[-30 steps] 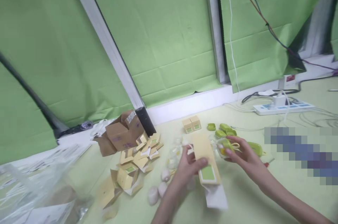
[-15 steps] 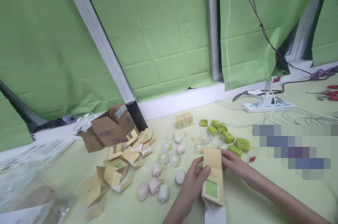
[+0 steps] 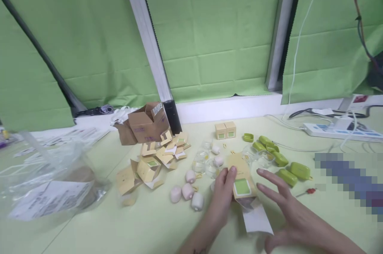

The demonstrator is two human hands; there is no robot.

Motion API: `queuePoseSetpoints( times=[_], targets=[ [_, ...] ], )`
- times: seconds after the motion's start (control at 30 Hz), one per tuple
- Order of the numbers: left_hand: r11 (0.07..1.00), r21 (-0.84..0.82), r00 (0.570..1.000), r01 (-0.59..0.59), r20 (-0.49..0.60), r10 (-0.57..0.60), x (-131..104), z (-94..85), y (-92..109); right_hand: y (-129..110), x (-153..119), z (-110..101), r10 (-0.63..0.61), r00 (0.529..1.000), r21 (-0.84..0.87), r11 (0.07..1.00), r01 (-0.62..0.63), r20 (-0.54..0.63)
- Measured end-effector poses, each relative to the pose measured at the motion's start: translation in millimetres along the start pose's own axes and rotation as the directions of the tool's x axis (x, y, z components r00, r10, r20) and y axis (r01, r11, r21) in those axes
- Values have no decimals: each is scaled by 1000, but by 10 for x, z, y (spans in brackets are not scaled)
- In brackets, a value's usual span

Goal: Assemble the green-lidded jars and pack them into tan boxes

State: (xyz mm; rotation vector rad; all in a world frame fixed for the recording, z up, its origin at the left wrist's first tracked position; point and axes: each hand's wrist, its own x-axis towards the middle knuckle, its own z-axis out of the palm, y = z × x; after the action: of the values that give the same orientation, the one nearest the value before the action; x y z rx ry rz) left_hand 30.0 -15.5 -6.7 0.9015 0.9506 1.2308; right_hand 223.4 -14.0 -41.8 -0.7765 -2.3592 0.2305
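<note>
My left hand [image 3: 222,192] grips a small tan cardboard box [image 3: 238,169], its thumb lying over the near-left face. The box is unfolded long, with a green square printed on it and a white inner flap [image 3: 257,219] hanging toward me. To the right of the box, my right hand [image 3: 284,206] is open with its fingers spread, apart from the box. White barrel-shaped pieces [image 3: 188,191] lie left of my left hand, some with yellow loops. Clear plastic cups [image 3: 263,159] and green cases [image 3: 300,170] sit beyond my right hand.
Opened tan cartons [image 3: 149,168] lie in a heap before a brown cardboard box [image 3: 149,126] and a black cylinder [image 3: 172,116]. Two small closed boxes [image 3: 225,130] stand farther back. A clear plastic bag [image 3: 56,190], a power strip [image 3: 344,131] and a red-handled tool [image 3: 310,191] flank them.
My right hand has let go of the box and moved right and toward me, fingers spreading. The box now leans, its white flap swung right. The view has turned left.
</note>
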Motion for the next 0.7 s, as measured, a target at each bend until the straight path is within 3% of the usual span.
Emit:
queuePoseSetpoints(
  times=[0.13,0.3,0.47,0.6,0.7],
  targets=[
    [1000,23,999,-9,40,8,-5,2,-120,-82,27,62,-65,992,-16,998,64,-109],
    [998,69,1000,-6,8,6,14,-10,-190,-161,65,41,-25,998,11,1000,26,-51],
    [995,94,999,-46,31,43,26,-3,-176,-148,83,74,-18,996,-2,1000,18,-92],
    [988,116,991,-98,101,86,26,-3,-179,-102,91,126,114,951,78,992,-95,-288],
    [982,108,981,-154,137,139,3,-7,-209,-60,113,110,262,927,260,946,-192,-269]
  ],
)
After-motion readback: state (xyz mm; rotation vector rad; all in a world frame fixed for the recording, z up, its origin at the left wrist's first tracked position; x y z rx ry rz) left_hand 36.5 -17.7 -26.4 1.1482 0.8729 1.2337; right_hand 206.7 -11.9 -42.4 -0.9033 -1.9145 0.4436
